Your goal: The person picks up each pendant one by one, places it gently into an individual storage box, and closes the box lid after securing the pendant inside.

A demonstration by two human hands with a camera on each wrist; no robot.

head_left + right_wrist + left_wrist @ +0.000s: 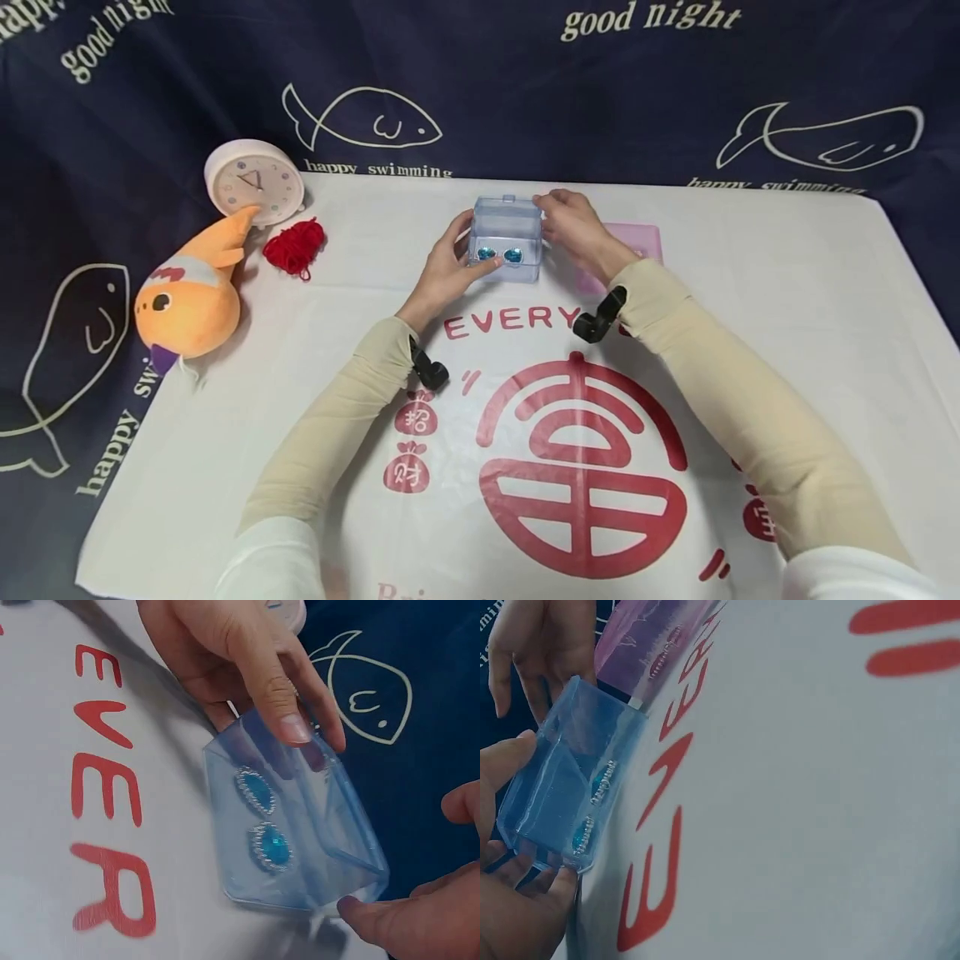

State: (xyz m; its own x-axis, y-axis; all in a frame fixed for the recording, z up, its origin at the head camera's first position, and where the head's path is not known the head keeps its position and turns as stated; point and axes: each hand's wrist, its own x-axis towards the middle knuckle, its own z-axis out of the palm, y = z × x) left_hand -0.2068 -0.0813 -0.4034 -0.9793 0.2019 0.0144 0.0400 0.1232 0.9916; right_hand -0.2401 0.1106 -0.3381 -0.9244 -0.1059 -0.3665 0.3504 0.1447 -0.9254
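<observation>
A clear blue plastic box [505, 268] stands with its hinged lid raised, in the middle toward the back of the table. Inside its front lie two blue oval gems [271, 846] with silver beaded edges. My left hand [447, 268] grips the box at its left end, thumb across the front and fingers behind. At the opposite end, my right hand [576, 223] is beside the raised lid. In the right wrist view one of its fingertips [349, 906] touches or nearly touches the box's corner, while its other fingers extend loosely, as the left wrist view shows.
A pink translucent case [637, 240] lies right of the box, partly behind my right forearm. To the left are a red yarn bundle [295, 248], a round clock [255, 182] and an orange plush toy [187, 308]. A dark printed cloth [525, 100] hangs behind the white table cover.
</observation>
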